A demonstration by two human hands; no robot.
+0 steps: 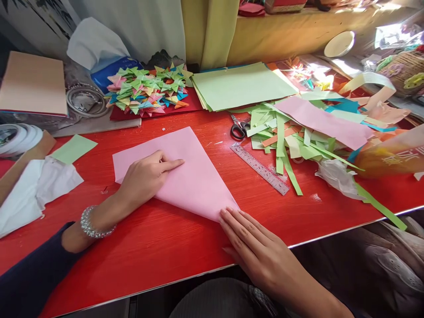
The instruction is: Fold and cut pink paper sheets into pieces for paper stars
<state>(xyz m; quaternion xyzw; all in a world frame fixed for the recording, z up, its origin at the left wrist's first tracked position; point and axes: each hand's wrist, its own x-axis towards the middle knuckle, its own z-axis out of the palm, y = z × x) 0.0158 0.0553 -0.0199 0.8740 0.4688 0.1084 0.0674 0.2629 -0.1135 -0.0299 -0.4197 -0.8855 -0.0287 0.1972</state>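
A folded sheet of pink paper [185, 172] lies on the red table, its narrow corner pointing toward the front edge. My left hand [147, 174] rests on the paper's left part, index finger stretched across it and the other fingers curled. A beaded bracelet [96, 222] circles that wrist. At the narrow corner, the straight fingertips of my right hand [255, 243] press flat on the paper; its thumb is partly hidden. To the right of the paper lie a clear ruler [260, 168] and black-handled scissors [239, 129].
Green and orange paper strips [281, 132] are heaped at right, with a pink strip [324, 121] on top. Behind are a stack of light green sheets [243, 86] and folded-paper stars [149, 88]. Tape rolls [21, 139] and white tissue [49, 181] lie at left.
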